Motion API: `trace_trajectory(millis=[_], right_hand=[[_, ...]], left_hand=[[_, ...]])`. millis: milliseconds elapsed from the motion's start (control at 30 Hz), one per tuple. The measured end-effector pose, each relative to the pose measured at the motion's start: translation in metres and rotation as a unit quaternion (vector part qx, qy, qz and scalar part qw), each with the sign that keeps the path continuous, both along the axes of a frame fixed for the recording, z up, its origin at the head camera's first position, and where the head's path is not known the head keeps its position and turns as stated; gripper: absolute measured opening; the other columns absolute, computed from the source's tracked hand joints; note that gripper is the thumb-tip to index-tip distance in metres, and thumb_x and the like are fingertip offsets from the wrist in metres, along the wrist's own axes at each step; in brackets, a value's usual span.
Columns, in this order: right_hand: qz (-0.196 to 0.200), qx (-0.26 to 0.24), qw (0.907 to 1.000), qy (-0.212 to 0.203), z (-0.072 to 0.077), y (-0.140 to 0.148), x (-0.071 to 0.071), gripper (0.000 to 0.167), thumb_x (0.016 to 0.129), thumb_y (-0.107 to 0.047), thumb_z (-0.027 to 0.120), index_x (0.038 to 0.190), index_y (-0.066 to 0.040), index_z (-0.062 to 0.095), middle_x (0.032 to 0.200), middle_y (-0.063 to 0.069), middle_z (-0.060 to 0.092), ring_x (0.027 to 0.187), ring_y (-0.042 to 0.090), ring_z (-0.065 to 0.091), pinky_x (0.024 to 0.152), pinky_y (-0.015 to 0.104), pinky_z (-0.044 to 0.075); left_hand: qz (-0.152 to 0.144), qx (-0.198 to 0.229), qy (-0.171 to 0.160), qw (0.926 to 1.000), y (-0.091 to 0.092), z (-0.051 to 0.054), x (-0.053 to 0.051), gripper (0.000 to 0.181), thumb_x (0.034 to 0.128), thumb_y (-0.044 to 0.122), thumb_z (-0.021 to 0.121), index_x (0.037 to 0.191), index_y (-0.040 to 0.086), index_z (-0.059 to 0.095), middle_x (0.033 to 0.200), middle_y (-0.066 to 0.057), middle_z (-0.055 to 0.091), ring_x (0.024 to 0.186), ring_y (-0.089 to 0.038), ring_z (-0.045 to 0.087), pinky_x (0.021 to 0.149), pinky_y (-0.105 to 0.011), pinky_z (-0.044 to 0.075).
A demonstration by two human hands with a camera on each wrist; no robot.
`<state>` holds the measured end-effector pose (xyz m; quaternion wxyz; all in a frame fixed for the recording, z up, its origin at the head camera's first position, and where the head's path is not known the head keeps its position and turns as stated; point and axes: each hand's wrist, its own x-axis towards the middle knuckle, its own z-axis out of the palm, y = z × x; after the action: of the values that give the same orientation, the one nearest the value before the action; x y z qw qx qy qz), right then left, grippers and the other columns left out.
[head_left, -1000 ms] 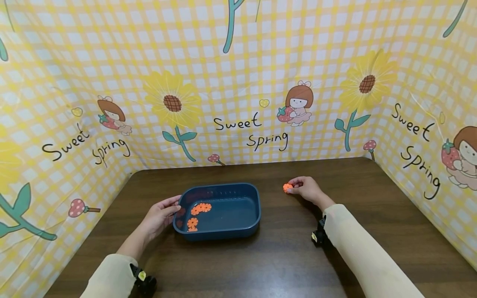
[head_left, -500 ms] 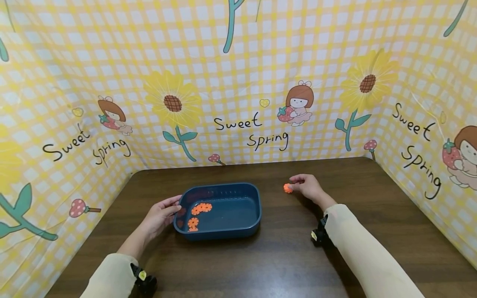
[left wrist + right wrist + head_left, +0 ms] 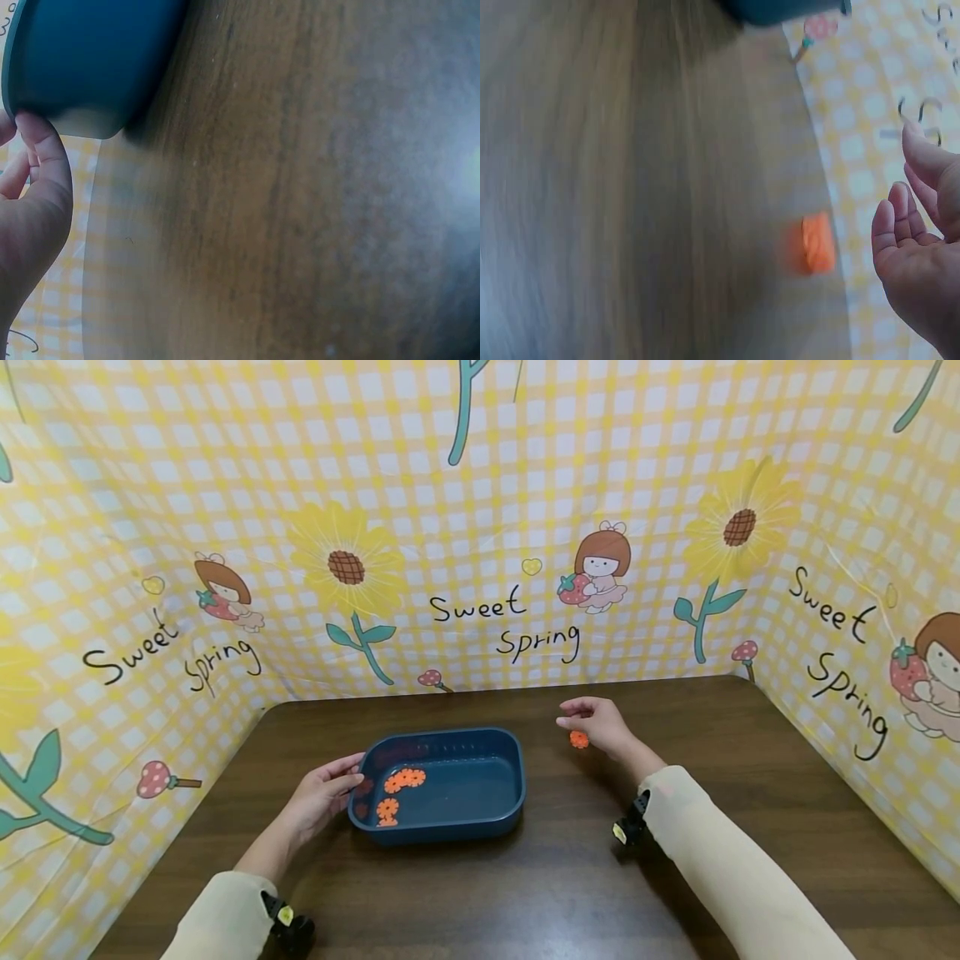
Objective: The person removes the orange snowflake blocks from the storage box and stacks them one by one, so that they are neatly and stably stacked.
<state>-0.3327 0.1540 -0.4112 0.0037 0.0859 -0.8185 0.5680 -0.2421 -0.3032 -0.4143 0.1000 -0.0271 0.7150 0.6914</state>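
Note:
A dark blue rectangular tub [image 3: 450, 835] stands on the table. My left hand [image 3: 324, 793] pinches its left rim, the thumb [image 3: 45, 146] showing against it in the left wrist view. Several orange notched plastic discs [image 3: 405, 779] lie inside the tub toward its left end. To the right of the tub, more orange notched plastic, perhaps a small stack [image 3: 579, 740], sits on the table. Just above and behind it hovers my right hand [image 3: 600, 725], fingers bent loosely with nothing between them. In the right wrist view the orange stack [image 3: 817, 244] is apart from the fingertips.
The brown wooden table [image 3: 555, 893] reaches back to a yellow checked cloth [image 3: 480, 527], which hangs behind it and at both sides. A black wrist camera [image 3: 632, 827] is strapped to the right forearm, and another [image 3: 288, 927] to the left.
My right hand has let go of the orange stack and lifted up and to the left. The stack stays in place on the table. My left hand and the tub have not moved.

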Motion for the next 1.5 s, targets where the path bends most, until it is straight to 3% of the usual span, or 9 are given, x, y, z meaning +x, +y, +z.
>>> trace_trajectory(millis=[167, 400, 900, 1200, 1500], right_hand=[[0.014, -0.002, 0.9999, 0.008, 0.007, -0.024, 0.003, 0.031, 0.086, -0.015, 0.076, 0.112, -0.001, 0.069, 0.099, 0.01, 0.065, 0.077, 0.016, 0.054, 0.066, 0.03, 0.049], [0.051, -0.004, 0.9987, 0.009, 0.022, -0.062, 0.013, 0.029, 0.086, -0.015, 0.076, 0.112, -0.004, 0.07, 0.098, 0.008, 0.065, 0.088, 0.022, 0.057, 0.074, 0.031, 0.049], [0.123, -0.001, 0.9924, -0.009, 0.037, -0.139, 0.033, 0.027, 0.086, -0.016, 0.075, 0.111, -0.008, 0.07, 0.091, 0.006, 0.061, 0.083, 0.022, 0.055, 0.07, 0.032, 0.05], [0.181, 0.005, 0.9835, -0.002, 0.027, -0.182, 0.043, 0.031, 0.086, -0.015, 0.076, 0.113, -0.003, 0.069, 0.095, 0.005, 0.062, 0.082, 0.017, 0.056, 0.068, 0.026, 0.049], [0.232, 0.018, 0.9718, -0.039, 0.014, -0.219, 0.051, 0.033, 0.082, -0.013, 0.079, 0.112, -0.003, 0.069, 0.092, 0.004, 0.065, 0.078, 0.014, 0.057, 0.067, 0.024, 0.05]], left_hand=[[0.002, 0.001, 0.0, 1.0, 0.001, 0.0, 0.0, 0.051, 0.0981, 0.01, 0.058, 0.145, -0.001, 0.04, 0.108, -0.005, 0.058, 0.104, -0.019, 0.063, 0.09, -0.031, 0.051], [0.007, 0.008, 0.001, 0.9999, 0.0, -0.001, -0.001, 0.05, 0.0974, 0.009, 0.059, 0.144, 0.0, 0.043, 0.106, -0.004, 0.058, 0.102, -0.018, 0.063, 0.088, -0.03, 0.052], [-0.002, 0.007, 0.002, 1.0, 0.0, -0.005, -0.005, 0.051, 0.0971, 0.01, 0.06, 0.144, -0.001, 0.042, 0.107, -0.004, 0.058, 0.104, -0.02, 0.062, 0.091, -0.033, 0.05], [-0.002, 0.004, -0.001, 1.0, 0.0, -0.002, -0.003, 0.052, 0.0969, 0.01, 0.06, 0.144, 0.0, 0.042, 0.107, -0.004, 0.06, 0.105, -0.021, 0.062, 0.092, -0.033, 0.05], [-0.007, 0.006, 0.001, 1.0, -0.002, -0.003, -0.002, 0.051, 0.0963, 0.013, 0.062, 0.143, 0.0, 0.045, 0.106, -0.003, 0.062, 0.104, -0.022, 0.061, 0.092, -0.033, 0.05]])
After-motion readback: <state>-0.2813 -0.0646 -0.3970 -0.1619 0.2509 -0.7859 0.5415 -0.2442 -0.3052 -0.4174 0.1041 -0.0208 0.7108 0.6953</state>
